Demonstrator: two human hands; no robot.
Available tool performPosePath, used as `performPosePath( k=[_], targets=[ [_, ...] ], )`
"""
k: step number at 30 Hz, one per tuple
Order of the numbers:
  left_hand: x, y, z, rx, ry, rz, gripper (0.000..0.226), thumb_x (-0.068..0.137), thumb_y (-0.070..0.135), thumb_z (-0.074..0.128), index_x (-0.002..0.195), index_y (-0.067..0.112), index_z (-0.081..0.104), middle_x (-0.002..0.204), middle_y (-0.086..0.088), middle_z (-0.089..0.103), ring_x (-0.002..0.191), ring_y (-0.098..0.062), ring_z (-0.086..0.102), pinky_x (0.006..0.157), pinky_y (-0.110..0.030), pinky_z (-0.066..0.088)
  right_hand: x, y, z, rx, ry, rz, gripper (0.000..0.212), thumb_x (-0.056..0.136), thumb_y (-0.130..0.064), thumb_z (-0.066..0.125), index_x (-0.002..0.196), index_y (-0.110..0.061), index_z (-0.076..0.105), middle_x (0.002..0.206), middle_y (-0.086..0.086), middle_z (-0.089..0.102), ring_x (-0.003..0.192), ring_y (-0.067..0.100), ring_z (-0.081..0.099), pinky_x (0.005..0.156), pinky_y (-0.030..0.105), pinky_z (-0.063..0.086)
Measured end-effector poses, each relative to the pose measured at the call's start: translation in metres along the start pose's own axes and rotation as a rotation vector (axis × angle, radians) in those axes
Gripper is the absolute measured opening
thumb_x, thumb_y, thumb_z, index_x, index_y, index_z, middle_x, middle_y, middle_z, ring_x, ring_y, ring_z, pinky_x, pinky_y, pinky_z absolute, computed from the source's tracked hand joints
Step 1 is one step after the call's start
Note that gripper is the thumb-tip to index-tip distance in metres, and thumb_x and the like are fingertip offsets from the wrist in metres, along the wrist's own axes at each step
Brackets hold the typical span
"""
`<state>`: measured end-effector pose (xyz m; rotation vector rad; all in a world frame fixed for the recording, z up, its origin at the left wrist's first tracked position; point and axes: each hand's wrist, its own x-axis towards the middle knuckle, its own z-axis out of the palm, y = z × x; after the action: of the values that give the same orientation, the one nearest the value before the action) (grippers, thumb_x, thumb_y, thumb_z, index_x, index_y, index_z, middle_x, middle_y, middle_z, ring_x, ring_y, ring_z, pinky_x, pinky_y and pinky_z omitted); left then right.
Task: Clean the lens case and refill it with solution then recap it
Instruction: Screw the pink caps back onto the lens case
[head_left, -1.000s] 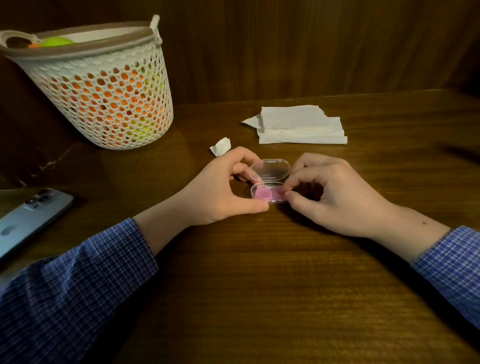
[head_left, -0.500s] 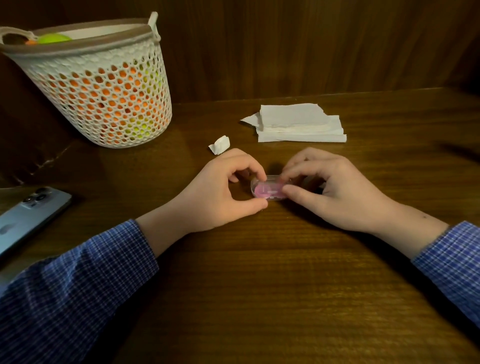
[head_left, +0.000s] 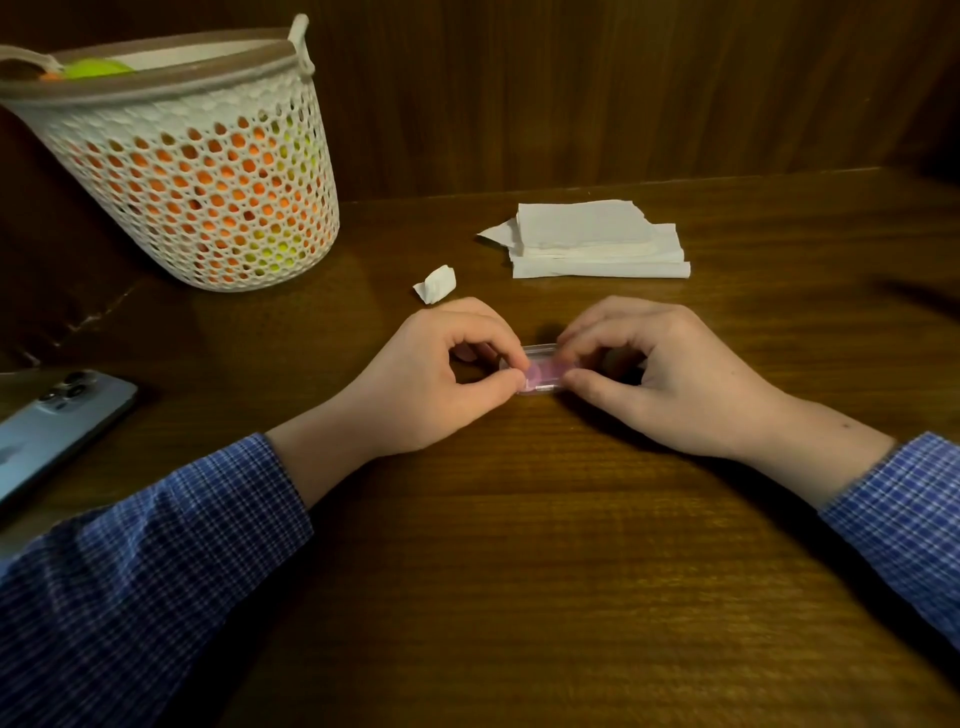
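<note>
A small clear lens case (head_left: 541, 372) with a pink inside rests on the wooden table (head_left: 519, 571), its lid down flat. My left hand (head_left: 436, 379) pinches its left end between thumb and forefinger. My right hand (head_left: 660, 374) pinches its right end the same way. Most of the case is hidden by my fingertips. No solution bottle is in view.
A stack of white tissues (head_left: 597, 241) lies behind the hands. A crumpled tissue scrap (head_left: 435, 283) sits just behind my left hand. A white mesh basket (head_left: 187, 171) with orange and yellow contents stands at the back left. A phone (head_left: 47, 431) lies at the left edge.
The case's clear lid, upright a second ago, has been folded down onto the pink base. Both hands have closed in on the case's ends.
</note>
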<state>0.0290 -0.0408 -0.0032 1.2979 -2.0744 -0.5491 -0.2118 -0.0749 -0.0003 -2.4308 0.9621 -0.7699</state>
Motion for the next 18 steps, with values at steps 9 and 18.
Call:
performPosePath(
  k=[9, 18],
  targets=[
    [0.0007, 0.0012, 0.0005, 0.001, 0.006, 0.001, 0.01, 0.09, 0.014, 0.076, 0.098, 0.02, 0.08, 0.11, 0.01, 0.069, 0.105, -0.006, 0.064, 0.085, -0.013, 0.052, 0.0014, 0.0005, -0.0008, -0.002, -0.014, 0.024, 0.01, 0.089, -0.025, 0.074, 0.096, -0.022, 0.081, 0.108, -0.011, 0.068, 0.101, 0.005, 0.064, 0.089, 0.028, 0.057],
    [-0.0038, 0.0049, 0.0017, -0.027, 0.055, -0.022, 0.01, 0.089, 0.023, 0.078, 0.097, 0.03, 0.078, 0.114, 0.013, 0.065, 0.108, -0.006, 0.062, 0.085, -0.016, 0.052, -0.002, -0.0008, -0.0024, 0.026, 0.005, 0.023, 0.022, 0.088, -0.037, 0.07, 0.106, -0.026, 0.078, 0.107, -0.014, 0.069, 0.102, 0.003, 0.064, 0.088, 0.023, 0.056]
  ],
)
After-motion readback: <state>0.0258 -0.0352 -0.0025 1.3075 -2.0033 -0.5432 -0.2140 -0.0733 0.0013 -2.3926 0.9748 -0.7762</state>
